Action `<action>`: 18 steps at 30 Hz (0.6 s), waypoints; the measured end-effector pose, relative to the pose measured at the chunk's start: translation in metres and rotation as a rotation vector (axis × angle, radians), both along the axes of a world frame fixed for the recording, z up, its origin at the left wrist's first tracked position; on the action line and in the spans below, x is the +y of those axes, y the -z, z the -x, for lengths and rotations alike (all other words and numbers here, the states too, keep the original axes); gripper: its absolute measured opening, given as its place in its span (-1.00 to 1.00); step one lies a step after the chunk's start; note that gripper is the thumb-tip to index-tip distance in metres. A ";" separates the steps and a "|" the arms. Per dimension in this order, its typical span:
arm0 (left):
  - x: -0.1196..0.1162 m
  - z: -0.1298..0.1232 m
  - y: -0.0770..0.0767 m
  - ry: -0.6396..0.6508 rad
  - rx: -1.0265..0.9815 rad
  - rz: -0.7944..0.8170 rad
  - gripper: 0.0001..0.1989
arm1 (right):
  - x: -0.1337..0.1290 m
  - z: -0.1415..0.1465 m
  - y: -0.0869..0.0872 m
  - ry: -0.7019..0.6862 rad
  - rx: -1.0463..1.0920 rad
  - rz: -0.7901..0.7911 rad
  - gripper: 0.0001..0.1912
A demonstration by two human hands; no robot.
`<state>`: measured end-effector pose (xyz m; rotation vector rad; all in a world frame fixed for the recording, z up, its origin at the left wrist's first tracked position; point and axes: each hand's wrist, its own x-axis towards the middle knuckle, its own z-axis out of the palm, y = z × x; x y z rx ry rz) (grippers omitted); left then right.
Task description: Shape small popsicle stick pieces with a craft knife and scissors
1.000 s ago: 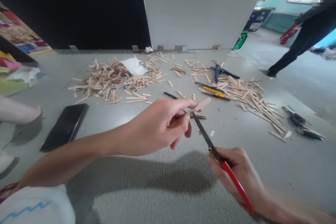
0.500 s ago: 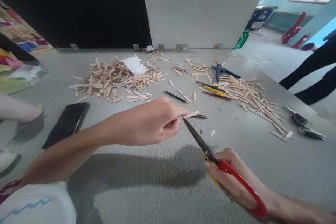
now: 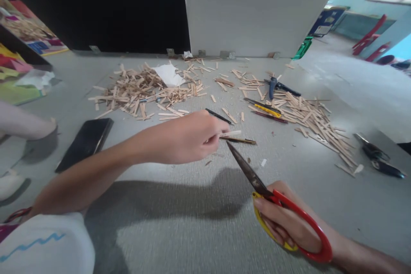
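My left hand (image 3: pixel 195 137) pinches a short pale wooden strip (image 3: pixel 233 133) that sticks out to the right of its fingertips. In my right hand (image 3: pixel 289 222) are scissors (image 3: pixel 245 165) with one red and one yellow handle loop. Their blades look closed, and the tip points up and left, just below the strip and apart from it. A dark, gold-tinted pen-like tool (image 3: pixel 244 141) lies behind the scissor tip. Beyond my left hand is a black pen (image 3: pixel 218 116), partly hidden by the hand.
Wooden strips pile up at the back left (image 3: pixel 128 94) and right (image 3: pixel 308 115). A yellow cutter (image 3: pixel 268 110), blue-handled pliers (image 3: pixel 272 87) and dark tools (image 3: pixel 379 156) lie to the right. A black phone (image 3: pixel 85 143) is left, near another person's arm (image 3: pixel 25 122).
The scissor tip has come away from the strip, and a small sliver now lies on the surface below my left hand. The standing person's legs at the right have left the view.
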<state>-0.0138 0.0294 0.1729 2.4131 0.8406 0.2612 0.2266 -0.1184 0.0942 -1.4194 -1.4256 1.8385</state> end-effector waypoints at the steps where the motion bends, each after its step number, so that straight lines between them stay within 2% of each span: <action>1: 0.000 -0.001 -0.002 -0.001 0.012 0.057 -0.81 | 0.000 0.000 0.001 0.009 -0.008 0.003 -0.25; 4: -0.001 -0.002 -0.008 -0.034 -0.007 0.181 -0.76 | 0.000 -0.002 0.005 0.031 -0.034 -0.001 -0.27; 9: -0.005 -0.002 -0.014 -0.032 -0.040 0.129 -0.78 | -0.002 -0.002 0.005 0.034 -0.049 -0.073 -0.33; 13: -0.008 0.000 -0.018 -0.045 -0.073 0.119 -0.78 | -0.003 -0.002 -0.001 0.008 -0.048 -0.210 -0.37; 18: -0.012 0.002 -0.026 -0.086 -0.131 0.111 -0.78 | 0.004 -0.004 -0.018 -0.014 -0.198 -0.433 -0.42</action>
